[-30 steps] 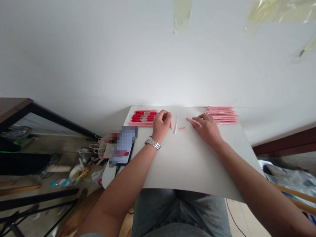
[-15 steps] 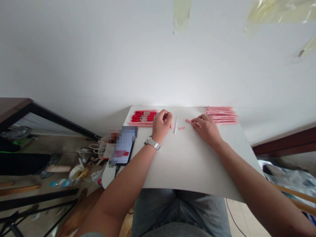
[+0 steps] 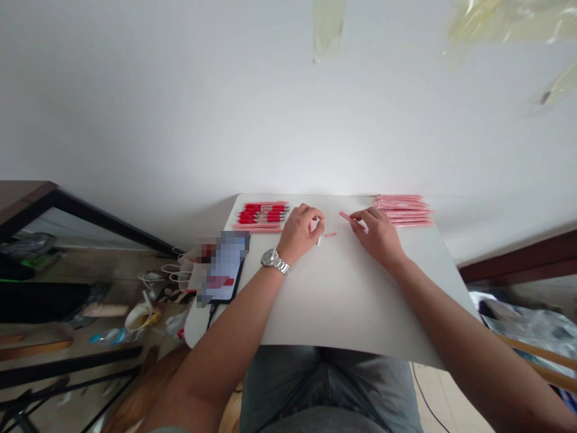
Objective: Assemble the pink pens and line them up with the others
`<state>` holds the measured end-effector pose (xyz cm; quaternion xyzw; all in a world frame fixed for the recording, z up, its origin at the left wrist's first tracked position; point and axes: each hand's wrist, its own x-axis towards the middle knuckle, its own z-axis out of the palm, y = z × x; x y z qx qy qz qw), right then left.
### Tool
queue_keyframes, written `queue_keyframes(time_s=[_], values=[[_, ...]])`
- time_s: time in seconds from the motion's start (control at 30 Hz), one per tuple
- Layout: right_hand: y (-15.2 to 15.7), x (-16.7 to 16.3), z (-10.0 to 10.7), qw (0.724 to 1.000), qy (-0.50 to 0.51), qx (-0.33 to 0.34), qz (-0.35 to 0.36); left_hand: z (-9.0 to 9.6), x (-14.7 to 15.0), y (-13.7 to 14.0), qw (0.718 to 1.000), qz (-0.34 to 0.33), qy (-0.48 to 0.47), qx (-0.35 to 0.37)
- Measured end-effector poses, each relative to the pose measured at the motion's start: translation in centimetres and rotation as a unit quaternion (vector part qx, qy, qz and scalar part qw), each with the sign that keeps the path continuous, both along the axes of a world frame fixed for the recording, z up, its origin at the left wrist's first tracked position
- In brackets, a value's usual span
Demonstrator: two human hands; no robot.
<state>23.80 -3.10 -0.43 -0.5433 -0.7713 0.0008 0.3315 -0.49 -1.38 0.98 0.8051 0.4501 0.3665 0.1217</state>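
My left hand point(image 3: 301, 233), a silver watch on its wrist, has its thumb and forefinger curled together over a thin white stick point(image 3: 319, 242). Only the stick's near end shows, and whether the fingertips grip it is hidden. A slim pink-red tube point(image 3: 344, 215), possibly a pen part, is pinched between the thumb and fingers of my right hand point(image 3: 376, 233), its end pointing up and left. Between both hands a small pink piece point(image 3: 330, 234) lies on the white table point(image 3: 342, 300).
Red pens point(image 3: 264, 213) lie in a row at the table's left, with pink sticks point(image 3: 259, 228) beside them. A stack of pink sticks point(image 3: 406, 210) is at the right back. A phone point(image 3: 228, 264) with a cable rests on the left edge, and the wall stands behind.
My left hand has shifted right and now covers most of the white stick. My right hand stays nearly in place, the tube still pinched in it.
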Motion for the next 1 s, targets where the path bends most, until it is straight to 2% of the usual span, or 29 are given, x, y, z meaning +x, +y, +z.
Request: queue_keyframes(time_s=[0.33, 1.0], values=[[-0.12, -0.24, 0.11, 0.999, 0.023, 0.023, 0.012, -0.44, -0.11, -0.07, 0.998, -0.038, 0.046, -0.008], [-0.03, -0.07, 0.12, 0.999, 0.028, 0.023, 0.019, -0.56, -0.09, -0.15, 0.995, -0.029, 0.091, -0.007]])
